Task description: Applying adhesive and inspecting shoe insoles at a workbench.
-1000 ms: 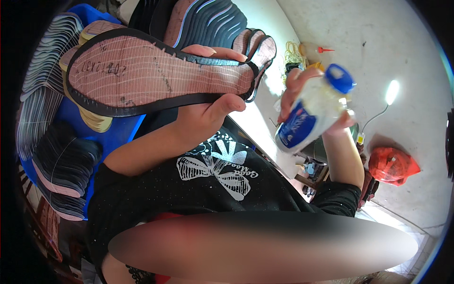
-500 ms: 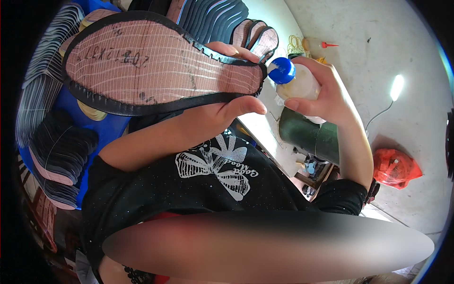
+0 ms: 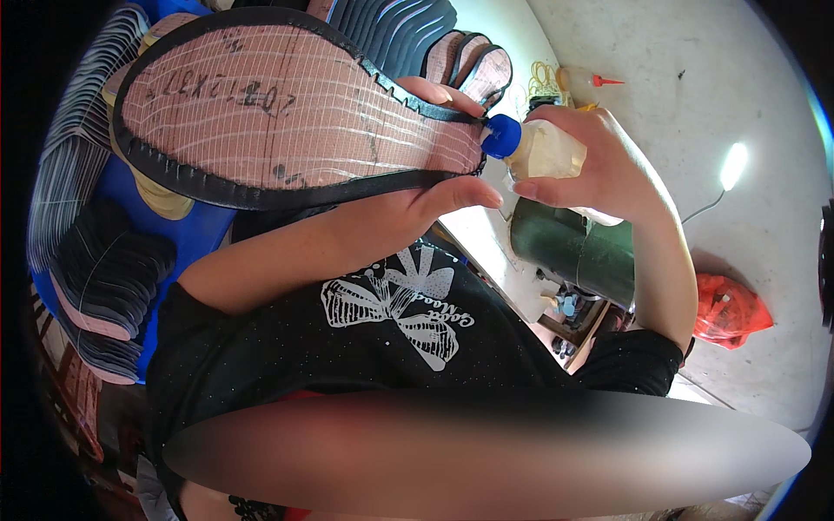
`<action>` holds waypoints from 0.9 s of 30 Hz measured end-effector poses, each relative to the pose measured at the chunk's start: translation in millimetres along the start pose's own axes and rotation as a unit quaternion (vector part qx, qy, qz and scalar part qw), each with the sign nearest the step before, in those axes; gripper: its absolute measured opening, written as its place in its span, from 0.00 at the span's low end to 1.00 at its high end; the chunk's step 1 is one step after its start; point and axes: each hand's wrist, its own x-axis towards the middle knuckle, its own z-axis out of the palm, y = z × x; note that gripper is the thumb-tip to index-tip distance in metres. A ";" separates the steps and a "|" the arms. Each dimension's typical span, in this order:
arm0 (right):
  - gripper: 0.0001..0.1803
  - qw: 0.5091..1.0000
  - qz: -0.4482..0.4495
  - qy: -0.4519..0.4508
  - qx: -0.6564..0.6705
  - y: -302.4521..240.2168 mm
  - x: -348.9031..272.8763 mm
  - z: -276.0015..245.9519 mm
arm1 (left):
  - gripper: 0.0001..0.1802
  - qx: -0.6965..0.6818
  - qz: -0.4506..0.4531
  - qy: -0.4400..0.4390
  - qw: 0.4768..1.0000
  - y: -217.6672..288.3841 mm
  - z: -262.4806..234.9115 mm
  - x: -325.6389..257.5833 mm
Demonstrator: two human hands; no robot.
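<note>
A large insole (image 3: 287, 108) with a pink, white-lined face and a black edge strip fills the upper left. The strip is cut into notches near the narrow end, and dark handwriting marks the face. My left hand (image 3: 426, 195) holds it from beneath at the narrow end, thumb along the near side and fingers at the far edge. In my right hand (image 3: 604, 165) is a translucent squeeze bottle (image 3: 547, 152), tilted with its blue cap (image 3: 501, 136) toward the insole. The cap is at the insole's narrow tip; I cannot tell if they touch.
Stacked dark insoles (image 3: 109, 269) lie on a blue surface (image 3: 201, 239) at the left. More grey pieces (image 3: 391, 39) and a few pink insoles (image 3: 486, 74) are at the back. A green cylinder (image 3: 565, 247), a lit lamp (image 3: 735, 165) and a red plastic bag (image 3: 730, 313) are at the right.
The bottle has turned and moved slightly left, its cap now lower and closer over the insole's tip. The insole has shifted a little; its wide end sits slightly higher.
</note>
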 end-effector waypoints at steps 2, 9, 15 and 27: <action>0.26 1.000 -0.010 0.010 -0.004 3.0 0.3 1.5 | 0.38 0.013 0.008 -0.002 1.000 -1.4 0.1 1.7; 0.26 0.999 0.023 -0.034 0.002 -2.0 0.0 -5.2 | 0.37 0.165 -0.022 -0.057 0.984 9.3 -7.6 5.4; 0.27 0.999 0.011 -0.021 -0.036 -2.3 0.1 -7.4 | 0.27 -0.059 -0.057 0.069 0.994 -3.0 11.6 2.6; 0.26 0.999 0.013 0.010 -0.030 -4.6 -1.5 -7.5 | 0.27 -0.024 -0.068 0.067 0.995 1.5 9.9 5.4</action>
